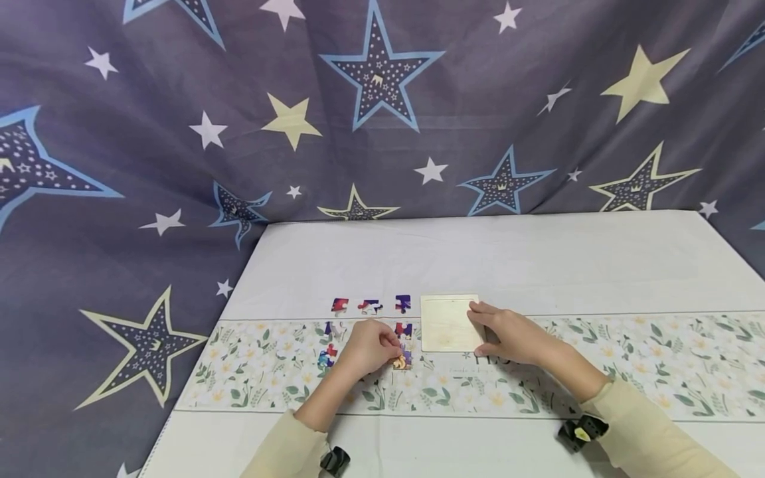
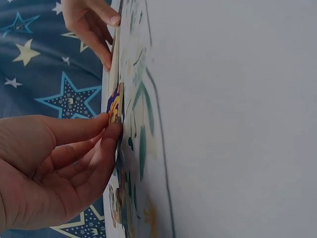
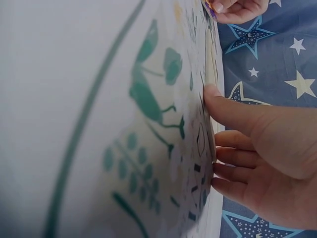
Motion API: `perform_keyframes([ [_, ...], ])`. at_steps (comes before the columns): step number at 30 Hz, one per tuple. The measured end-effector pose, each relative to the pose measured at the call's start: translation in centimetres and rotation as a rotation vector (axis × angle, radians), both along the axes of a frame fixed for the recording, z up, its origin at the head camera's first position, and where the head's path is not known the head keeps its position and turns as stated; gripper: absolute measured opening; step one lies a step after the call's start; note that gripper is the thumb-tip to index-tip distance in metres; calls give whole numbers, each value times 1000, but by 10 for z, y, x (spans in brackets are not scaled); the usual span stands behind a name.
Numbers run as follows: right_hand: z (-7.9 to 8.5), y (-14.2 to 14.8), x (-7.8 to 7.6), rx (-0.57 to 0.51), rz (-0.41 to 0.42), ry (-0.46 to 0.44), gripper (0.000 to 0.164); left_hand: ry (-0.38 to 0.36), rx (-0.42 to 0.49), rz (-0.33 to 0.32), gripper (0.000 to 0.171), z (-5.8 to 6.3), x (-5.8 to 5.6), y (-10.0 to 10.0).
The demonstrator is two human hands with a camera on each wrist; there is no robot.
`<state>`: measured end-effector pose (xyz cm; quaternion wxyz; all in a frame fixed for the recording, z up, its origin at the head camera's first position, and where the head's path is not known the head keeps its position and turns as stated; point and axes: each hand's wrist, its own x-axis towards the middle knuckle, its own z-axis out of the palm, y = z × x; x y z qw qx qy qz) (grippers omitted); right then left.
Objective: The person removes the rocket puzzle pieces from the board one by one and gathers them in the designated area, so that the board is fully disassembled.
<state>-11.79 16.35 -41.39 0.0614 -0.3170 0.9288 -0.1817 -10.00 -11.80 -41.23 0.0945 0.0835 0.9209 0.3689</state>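
Note:
My left hand (image 1: pixel 369 348) pinches a jigsaw puzzle piece (image 2: pixel 115 105) with purple and orange print between thumb and fingertips. That piece lies low over the table, at the near end of a right-hand column of pieces in the head view. Just right of it is a flat, pale wooden puzzle board (image 1: pixel 447 324) with a thin raised rim. My right hand (image 1: pixel 510 333) rests at the board's right side, fingers extended over its edge and thumb near the front corner. Left of the board, a red piece (image 1: pixel 339 305) and a white-and-red piece (image 1: pixel 371 307) lie apart.
A dark purple piece (image 1: pixel 403 303) lies at the far end of the right column. A blue-and-red piece (image 1: pixel 327 356) sits left of my left hand. The white tablecloth (image 1: pixel 538 265) has a floral band, and a star-patterned curtain (image 1: pixel 418 166) hangs behind.

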Motion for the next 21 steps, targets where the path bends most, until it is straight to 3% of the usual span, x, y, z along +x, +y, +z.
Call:
perform_keyframes([
  [7, -2, 3, -2, -10, -4, 13, 67, 23, -47, 29, 12, 1, 2, 5],
  [13, -5, 3, -2, -14, 0, 9, 67, 51, -99, 12, 18, 3, -2, 7],
  [21, -3, 5, -2, 0, 2, -6, 67, 47, -111, -20, 6, 17, -9, -3],
])
